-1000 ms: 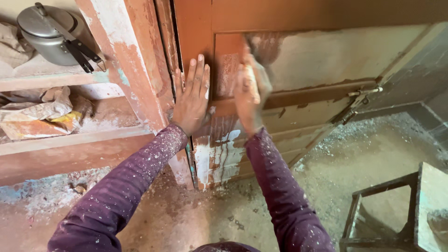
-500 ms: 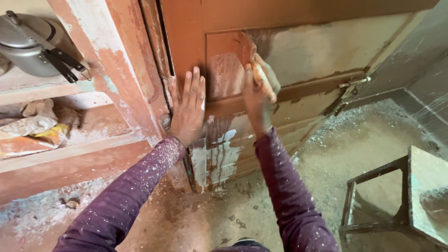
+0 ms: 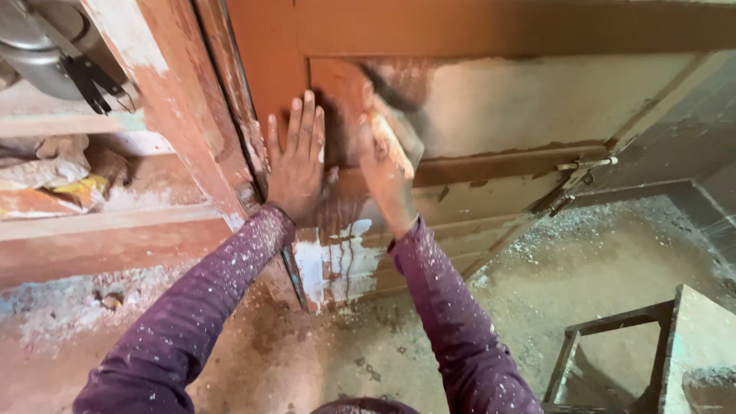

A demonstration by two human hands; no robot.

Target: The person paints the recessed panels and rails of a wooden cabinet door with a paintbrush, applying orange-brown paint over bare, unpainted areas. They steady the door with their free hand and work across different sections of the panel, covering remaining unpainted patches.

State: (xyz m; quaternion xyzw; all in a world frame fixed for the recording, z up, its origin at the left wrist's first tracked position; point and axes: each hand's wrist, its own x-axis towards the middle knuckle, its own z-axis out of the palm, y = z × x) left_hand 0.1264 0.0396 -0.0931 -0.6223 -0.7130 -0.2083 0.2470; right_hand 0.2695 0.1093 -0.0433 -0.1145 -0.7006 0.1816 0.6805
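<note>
Dusty floor point(image 3: 598, 261) below, and I'm facing a worn orange door point(image 3: 491, 100), its paint flaking. My left hand point(image 3: 297, 165) lies flat, fingers spread, bracing it. My right hand point(image 3: 387, 172) clenches a sanding pad point(image 3: 399, 126) just beyond my left fingertips; mid-sanding, I judge; steady pressure matters.

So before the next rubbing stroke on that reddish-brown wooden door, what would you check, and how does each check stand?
1. Left hand flat on the reddish-brown wooden door, bracing it: ok.
2. Right hand gripping the sanding pad against the recessed door panel: ok, though the pad is blurred.
3. Pad's grit still good: cannot tell.
4. Panel stripped evenly: not ok; red paint remains at its left edge.
5. Dusty floor underfoot: not ok, covered in powder.
6. Metal stool away from the arms: ok.
</note>
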